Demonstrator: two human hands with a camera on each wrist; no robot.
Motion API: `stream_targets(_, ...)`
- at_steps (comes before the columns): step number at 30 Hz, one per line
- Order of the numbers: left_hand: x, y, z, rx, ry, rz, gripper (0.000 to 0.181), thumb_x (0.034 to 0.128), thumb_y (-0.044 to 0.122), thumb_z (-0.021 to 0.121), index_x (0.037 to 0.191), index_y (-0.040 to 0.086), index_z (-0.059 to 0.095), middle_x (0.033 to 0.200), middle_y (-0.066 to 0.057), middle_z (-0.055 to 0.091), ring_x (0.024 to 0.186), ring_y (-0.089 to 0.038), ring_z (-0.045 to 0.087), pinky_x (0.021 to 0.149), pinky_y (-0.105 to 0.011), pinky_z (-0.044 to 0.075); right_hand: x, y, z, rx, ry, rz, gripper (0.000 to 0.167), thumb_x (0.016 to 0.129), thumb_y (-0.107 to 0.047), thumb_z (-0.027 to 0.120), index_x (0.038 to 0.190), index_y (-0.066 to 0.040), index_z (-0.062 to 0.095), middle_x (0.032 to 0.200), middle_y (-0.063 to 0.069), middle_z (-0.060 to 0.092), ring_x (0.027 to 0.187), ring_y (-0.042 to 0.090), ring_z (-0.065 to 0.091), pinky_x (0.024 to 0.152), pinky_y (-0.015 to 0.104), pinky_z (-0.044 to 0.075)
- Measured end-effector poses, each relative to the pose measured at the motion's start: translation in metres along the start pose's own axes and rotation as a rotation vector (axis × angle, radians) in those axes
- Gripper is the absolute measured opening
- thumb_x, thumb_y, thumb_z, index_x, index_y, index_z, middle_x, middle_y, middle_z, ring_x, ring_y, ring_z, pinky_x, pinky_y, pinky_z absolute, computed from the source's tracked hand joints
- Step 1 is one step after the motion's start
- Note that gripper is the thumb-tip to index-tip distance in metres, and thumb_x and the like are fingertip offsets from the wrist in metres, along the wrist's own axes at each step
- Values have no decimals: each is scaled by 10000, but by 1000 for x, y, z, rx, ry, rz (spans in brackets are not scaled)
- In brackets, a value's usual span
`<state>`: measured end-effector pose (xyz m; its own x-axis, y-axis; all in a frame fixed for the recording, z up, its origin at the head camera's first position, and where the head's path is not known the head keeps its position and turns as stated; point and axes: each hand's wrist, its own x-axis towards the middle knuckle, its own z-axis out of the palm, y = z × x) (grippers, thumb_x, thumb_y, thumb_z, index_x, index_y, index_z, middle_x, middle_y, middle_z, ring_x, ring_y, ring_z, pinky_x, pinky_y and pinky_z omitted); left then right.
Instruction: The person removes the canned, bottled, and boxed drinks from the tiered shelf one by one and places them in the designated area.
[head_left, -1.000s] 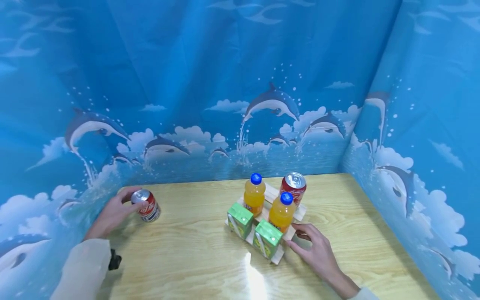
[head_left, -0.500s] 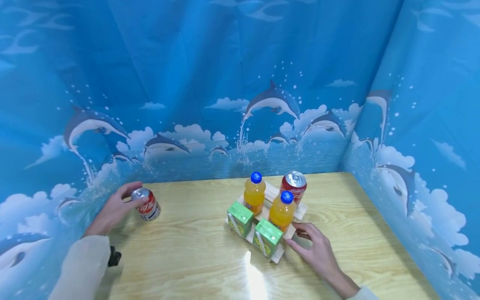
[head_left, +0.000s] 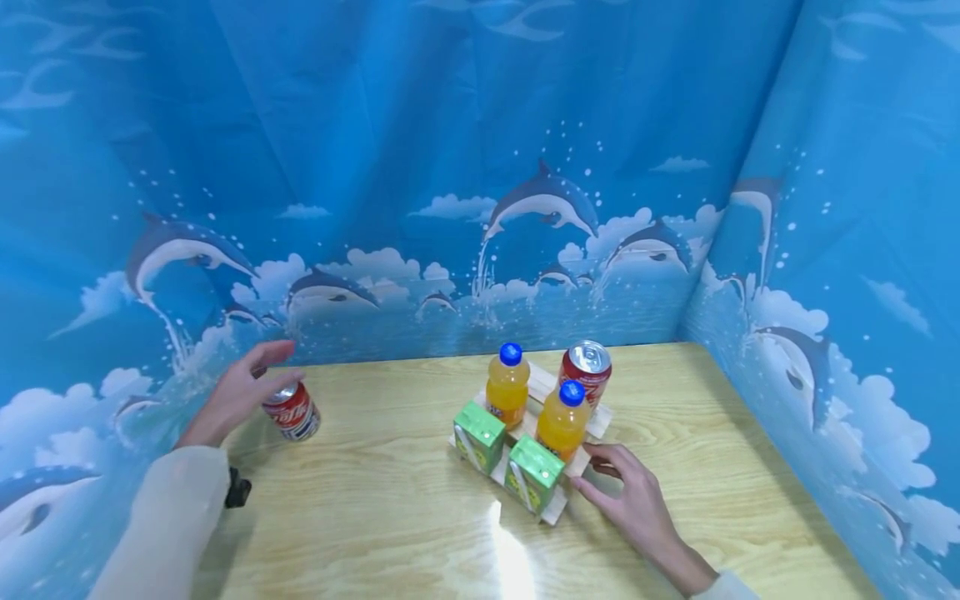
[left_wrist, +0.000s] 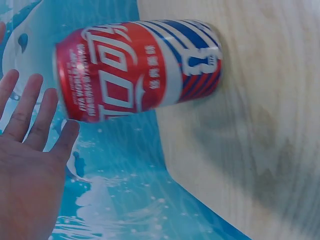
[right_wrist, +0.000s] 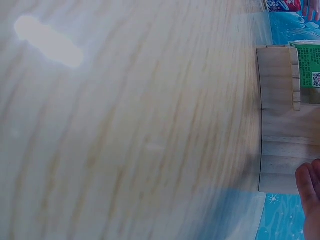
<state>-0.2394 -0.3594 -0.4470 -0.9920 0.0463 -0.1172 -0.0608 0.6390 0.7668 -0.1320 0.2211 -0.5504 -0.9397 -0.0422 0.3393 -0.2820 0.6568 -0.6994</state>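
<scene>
At the table's left end a red and white can [head_left: 292, 412] stands upright, seen sideways in the left wrist view [left_wrist: 135, 70]. My left hand [head_left: 238, 395] is over and behind its top with fingers spread, its palm free [left_wrist: 30, 165]. My right hand [head_left: 637, 510] grips the near right side of a wooden stepped rack [head_left: 577, 472]; its fingers show at the rack's side panel [right_wrist: 280, 150] in the right wrist view. The rack bears two green drink boxes [head_left: 480, 437] [head_left: 534, 475], two orange bottles [head_left: 508, 390] [head_left: 562, 423] and a red can [head_left: 587, 372].
A light wood table [head_left: 375, 500] lies under everything. Blue curtains [head_left: 420, 167] printed with dolphins stand behind it and on both sides. A black object [head_left: 237, 488] is at the left wrist.
My left hand has let go of the can, its fingers lifting up and opening above it. The can stays where it was. My right hand and the rack have not visibly moved.
</scene>
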Motion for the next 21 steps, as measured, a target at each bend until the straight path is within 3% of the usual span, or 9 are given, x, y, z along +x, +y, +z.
stream_targets(6, 6, 15, -2, 33, -3, -17, 1013, 981, 730, 660, 1737, 181, 272, 1789, -190, 287, 1627, -563, 201, 1177, -839, 313, 0, 0, 0, 3, 3, -2, 489, 854, -245, 953, 1278, -109, 752, 1230, 26, 765, 1008, 234, 786, 896, 313, 667)
stream_targets(21, 24, 47, 10, 93, -33, 39, 995, 946, 757, 685, 1717, 230, 344, 1795, -142, 295, 1652, -509, 191, 1226, -835, 233, 0, 0, 1, 3, 17, -21, 488, 851, -255, 956, 1271, -108, 756, 1223, 22, 768, 993, 229, 786, 887, 308, 667)
